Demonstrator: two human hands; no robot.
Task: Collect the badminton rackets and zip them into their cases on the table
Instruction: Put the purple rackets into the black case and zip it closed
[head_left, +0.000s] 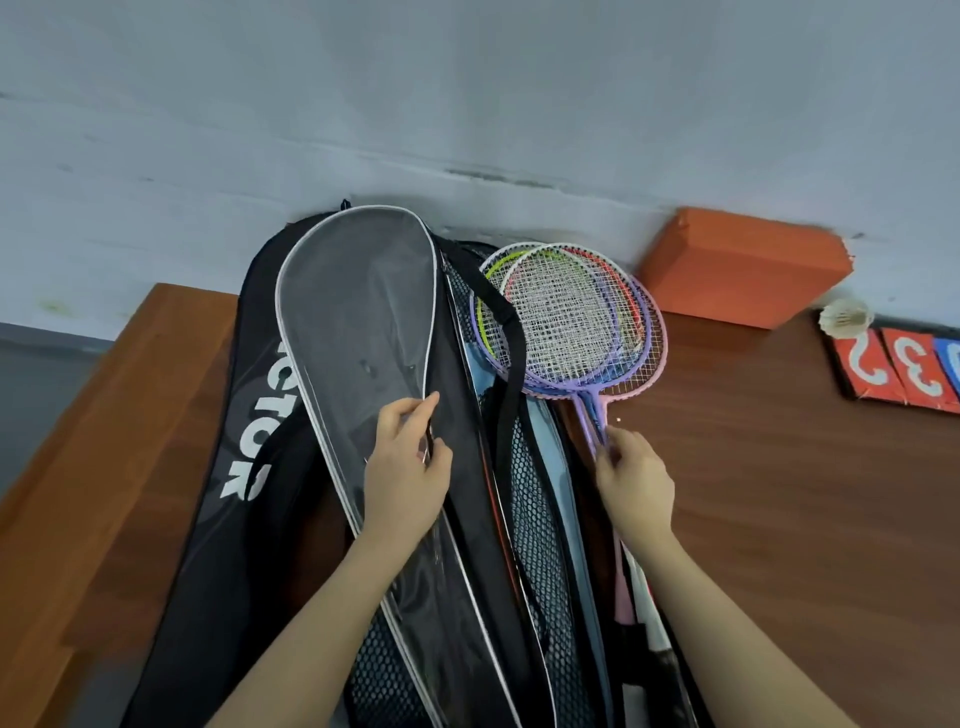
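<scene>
Head view: a stack of badminton rackets (571, 322) lies on a brown wooden bench (779, 493), their strung heads fanned out near the wall, with purple, pink, red and yellow-green frames overlapping. The right hand (631, 480) pinches the thin purple shafts just below the heads, fingers curled round them. The pink handle of one racket shows beneath the right wrist.

Just left of the rackets, a grey racket case (363, 332) with white piping rests on top of a heap of other cases. The left hand (405, 467) grips its right edge, thumb and fingers closed on the rim about midway along its length. Under it lies a large black bag (244, 441) with white lettering, and between the grey case and the rackets run black mesh covers (530, 519) and a black strap (511, 332) that crosses the racket heads.

Farther right, an orange block (743, 265) stands against the pale wall (467, 104). Beside it a white shuttlecock (844, 317) sits above red number cards (893, 369) at the bench's right edge.
</scene>
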